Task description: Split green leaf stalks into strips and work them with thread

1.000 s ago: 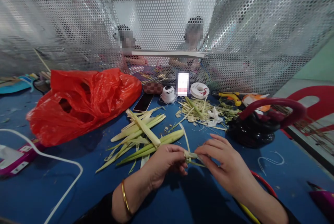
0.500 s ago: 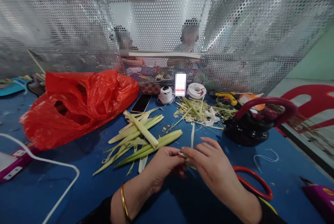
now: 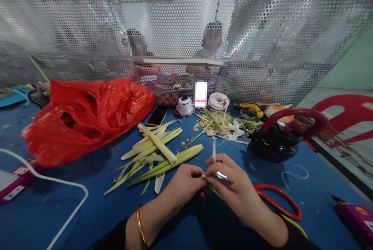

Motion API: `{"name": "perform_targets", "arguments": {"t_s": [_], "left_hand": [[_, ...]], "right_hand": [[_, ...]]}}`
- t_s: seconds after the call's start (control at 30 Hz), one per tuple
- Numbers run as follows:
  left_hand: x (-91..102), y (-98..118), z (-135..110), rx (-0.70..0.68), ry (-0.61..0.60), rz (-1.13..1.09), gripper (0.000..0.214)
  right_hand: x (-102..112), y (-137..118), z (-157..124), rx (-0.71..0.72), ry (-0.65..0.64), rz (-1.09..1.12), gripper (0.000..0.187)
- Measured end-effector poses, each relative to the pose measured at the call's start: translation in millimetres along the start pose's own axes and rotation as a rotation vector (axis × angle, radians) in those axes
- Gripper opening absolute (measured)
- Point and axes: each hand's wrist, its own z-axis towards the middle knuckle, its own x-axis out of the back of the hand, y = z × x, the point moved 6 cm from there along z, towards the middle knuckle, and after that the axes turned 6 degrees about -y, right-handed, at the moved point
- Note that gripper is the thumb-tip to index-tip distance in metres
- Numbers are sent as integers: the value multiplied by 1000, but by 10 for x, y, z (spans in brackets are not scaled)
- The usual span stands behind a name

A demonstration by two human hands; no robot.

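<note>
My left hand (image 3: 186,184) is closed, thumb and index finger pinching a pale strip of corn husk (image 3: 203,176) whose lower part is hidden. My right hand (image 3: 233,188) meets it there, fingers closed at the same spot. A narrow pale end (image 3: 214,152) sticks up behind the right fingers. Between the right thumb and index finger shines a small silver metal piece (image 3: 223,176); its kind is not clear. Left of the hands lies a loose pile of pale green corn husks (image 3: 159,145). Beside my right wrist are red loop handles (image 3: 284,202), the rest hidden.
A red plastic bag (image 3: 90,118) fills the left, with a phone (image 3: 157,115), thread cone (image 3: 184,105) and white spool (image 3: 219,101) behind. Husk scraps (image 3: 217,124) and a black pot (image 3: 274,145) stand right. A white cable (image 3: 58,182) crosses the blue table; two people sit beyond the perforated screen (image 3: 180,21).
My right hand has turned and drawn slightly left, its fingers curling in. The silver piece now shows in it. The upright pale end sits lower and shows less. The left hand stays nearly in place.
</note>
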Motion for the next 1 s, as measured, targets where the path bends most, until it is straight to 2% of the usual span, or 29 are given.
{"name": "perform_targets", "arguments": {"t_s": [0.23, 0.47, 0.63, 0.77, 1.0], "left_hand": [[-14, 22, -17, -20, -12, 139, 19], [-106, -40, 0, -82, -184, 226, 8], [-195, -61, -47, -62, -300, 313, 9], [-227, -49, -96, -45, -345, 432, 16], [-303, -6, -183, -114, -490, 528, 20]], "right_hand": [[30, 76, 47, -116, 48, 213, 11], [-21, 212, 54, -285, 99, 445, 9], [-15, 235, 64, -282, 164, 476, 9], [9, 274, 105, -275, 209, 495, 10], [129, 357, 121, -301, 368, 509, 12]]}}
